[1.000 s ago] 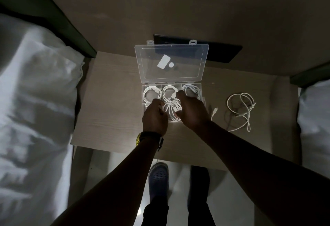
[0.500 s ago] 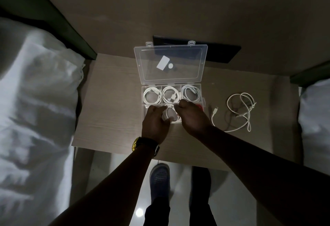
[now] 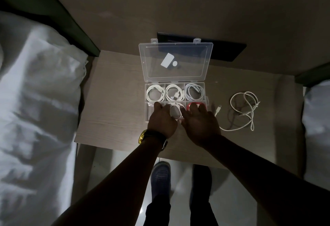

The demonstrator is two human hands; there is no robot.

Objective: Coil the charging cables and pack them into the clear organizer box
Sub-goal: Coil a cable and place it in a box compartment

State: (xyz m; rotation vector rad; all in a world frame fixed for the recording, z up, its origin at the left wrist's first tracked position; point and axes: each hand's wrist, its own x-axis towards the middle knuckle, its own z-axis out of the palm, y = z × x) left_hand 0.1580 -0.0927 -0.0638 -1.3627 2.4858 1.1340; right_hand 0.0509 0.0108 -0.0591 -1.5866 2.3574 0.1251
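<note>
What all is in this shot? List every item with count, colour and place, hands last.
organizer box: 1, clear, mid-table, lid open, standing behind it
coiled cables: 3, white, one per back compartment
cable in front middle compartment: 1, white, between the hands
red item: 1, front right compartment, partly hidden
loose cable: 1, white, uncoiled on table right of the box
table: 1, pale wood
dark flat object: 1, behind the lid
bedding: white, left and right edges
wristwatch: 1, gold and black, left wrist
shoe: 1 seen, blue, floor
left hand: on the box's front row
right hand: fingers spread over the front right
</note>
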